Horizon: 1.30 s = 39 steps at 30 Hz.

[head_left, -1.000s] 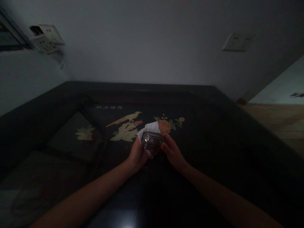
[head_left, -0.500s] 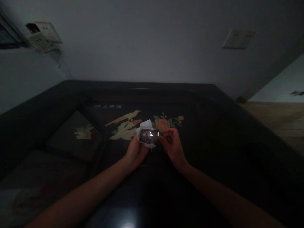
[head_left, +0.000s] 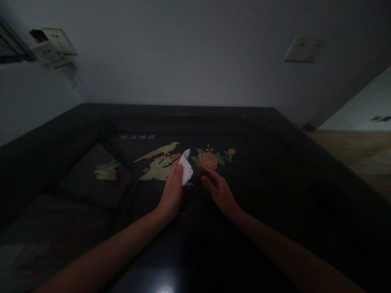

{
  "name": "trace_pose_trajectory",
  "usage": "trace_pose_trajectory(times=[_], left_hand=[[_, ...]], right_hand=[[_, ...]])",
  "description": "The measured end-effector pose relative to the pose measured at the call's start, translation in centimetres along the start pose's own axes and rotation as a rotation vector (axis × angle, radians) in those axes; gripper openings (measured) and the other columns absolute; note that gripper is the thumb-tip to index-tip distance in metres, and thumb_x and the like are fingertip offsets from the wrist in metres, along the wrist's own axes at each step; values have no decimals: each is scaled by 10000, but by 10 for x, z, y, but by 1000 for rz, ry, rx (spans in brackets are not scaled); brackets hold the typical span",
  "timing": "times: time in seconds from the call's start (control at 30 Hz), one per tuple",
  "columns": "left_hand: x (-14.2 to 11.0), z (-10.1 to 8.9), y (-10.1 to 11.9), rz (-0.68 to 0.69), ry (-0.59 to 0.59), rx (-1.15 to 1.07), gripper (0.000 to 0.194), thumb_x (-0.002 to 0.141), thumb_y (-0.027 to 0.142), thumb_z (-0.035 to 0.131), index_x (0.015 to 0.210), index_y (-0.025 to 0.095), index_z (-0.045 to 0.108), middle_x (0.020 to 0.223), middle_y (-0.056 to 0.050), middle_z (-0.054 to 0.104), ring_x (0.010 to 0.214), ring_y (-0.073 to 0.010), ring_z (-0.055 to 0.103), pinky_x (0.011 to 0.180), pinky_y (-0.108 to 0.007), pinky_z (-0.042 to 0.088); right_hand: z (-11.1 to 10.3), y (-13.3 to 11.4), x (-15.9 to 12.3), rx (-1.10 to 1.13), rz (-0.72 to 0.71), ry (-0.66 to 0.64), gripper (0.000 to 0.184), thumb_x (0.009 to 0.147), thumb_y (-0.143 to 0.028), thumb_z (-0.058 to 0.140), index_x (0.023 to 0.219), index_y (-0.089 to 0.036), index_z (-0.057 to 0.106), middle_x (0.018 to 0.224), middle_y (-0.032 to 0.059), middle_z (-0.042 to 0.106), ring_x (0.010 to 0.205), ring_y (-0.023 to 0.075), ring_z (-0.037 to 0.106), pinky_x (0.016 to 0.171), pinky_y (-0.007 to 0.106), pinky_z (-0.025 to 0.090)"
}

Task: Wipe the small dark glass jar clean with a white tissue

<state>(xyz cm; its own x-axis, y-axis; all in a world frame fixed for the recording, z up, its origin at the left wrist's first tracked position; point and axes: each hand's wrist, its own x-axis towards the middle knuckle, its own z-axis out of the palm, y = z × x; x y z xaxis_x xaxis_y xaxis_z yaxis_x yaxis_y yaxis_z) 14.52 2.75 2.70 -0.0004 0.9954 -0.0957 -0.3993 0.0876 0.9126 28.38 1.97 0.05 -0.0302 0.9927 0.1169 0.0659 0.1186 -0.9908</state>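
Observation:
My left hand (head_left: 172, 191) is closed on a white tissue (head_left: 185, 172), which sticks up between its fingers. My right hand (head_left: 217, 190) is beside it, fingers curled around a small dark glassy object (head_left: 198, 172) that is mostly hidden between the two hands. Both hands hover just above a glossy black table (head_left: 275, 171) painted with a bird and flowers (head_left: 210, 159). The room is dim, so the small object's shape is hard to make out.
A white wall rises behind the table with a socket plate (head_left: 305, 49) at the upper right and more sockets (head_left: 51, 47) at the upper left. A wooden floor (head_left: 360, 154) lies to the right of the table's edge.
The hands have lowered toward the table. The shiny object that was wrapped in the tissue has shifted to the right hand's side, and the tissue is now bunched in the left hand.

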Motion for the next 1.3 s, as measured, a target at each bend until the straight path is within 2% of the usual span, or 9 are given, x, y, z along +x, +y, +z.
trace_pose_trajectory(times=[0.2,0.3,0.47,0.6,0.73,0.9,1.0,1.1,1.3], left_hand=[[-7,-3,-1,157,-101,329,408,902,432,456,1262,258,539,1383,-32,490,1281,-201,424,1078,-324,292],[-8,-1,1,124,-130,317,411,899,433,459,1258,252,547,1337,-35,532,1216,-188,485,1039,-302,335],[1,-1,6,-17,31,168,404,849,477,515,1092,173,624,987,-53,671,814,-158,614,705,-244,475],[8,-5,8,32,108,187,377,846,477,516,1045,177,631,926,-38,661,792,-156,597,684,-240,466],[1,-5,10,153,-12,389,416,874,518,439,1001,180,646,925,-53,664,844,-199,595,760,-293,473],[-9,-4,15,471,-259,608,449,935,459,327,1190,185,574,1210,-95,592,1097,-226,537,955,-339,395],[-7,-8,19,596,-323,652,454,943,439,302,1161,181,605,1216,-110,593,1128,-236,528,982,-354,372],[-3,-9,25,623,-315,658,454,940,441,299,1103,202,648,1161,-99,631,1107,-236,543,989,-353,366],[-1,-6,31,554,-293,652,445,923,452,340,1077,194,668,1090,-92,661,1031,-243,576,915,-343,417]], right_hand=[[1,-5,-4,19,-48,-57,654,734,-476,683,1284,-190,477,1272,122,566,1174,256,539,1018,422,399],[-1,-8,-4,50,-47,-43,672,706,-439,721,1286,-214,467,1289,107,555,1169,247,542,1007,411,410],[-5,-7,0,122,-11,-32,539,747,-532,648,1167,-201,574,1115,86,659,1043,253,611,939,422,458],[-4,-5,-2,205,3,-49,553,763,-607,589,1136,-200,604,1151,94,647,1084,261,588,943,419,456],[3,-4,-9,300,36,-96,544,781,-617,561,1145,-213,595,1128,81,657,1027,242,615,910,396,483],[5,-8,-10,239,-7,-155,547,820,-625,494,1142,-198,604,1122,85,653,1029,236,609,928,390,472],[5,-9,-9,183,1,-236,600,804,-652,484,1161,-181,586,1067,92,665,918,219,648,816,357,529],[6,-7,-9,235,66,-364,667,796,-669,470,1243,-175,507,981,92,676,728,178,670,647,311,562],[7,-5,-9,325,8,-407,685,726,-628,606,1248,-203,480,986,72,657,786,178,661,685,317,570]])
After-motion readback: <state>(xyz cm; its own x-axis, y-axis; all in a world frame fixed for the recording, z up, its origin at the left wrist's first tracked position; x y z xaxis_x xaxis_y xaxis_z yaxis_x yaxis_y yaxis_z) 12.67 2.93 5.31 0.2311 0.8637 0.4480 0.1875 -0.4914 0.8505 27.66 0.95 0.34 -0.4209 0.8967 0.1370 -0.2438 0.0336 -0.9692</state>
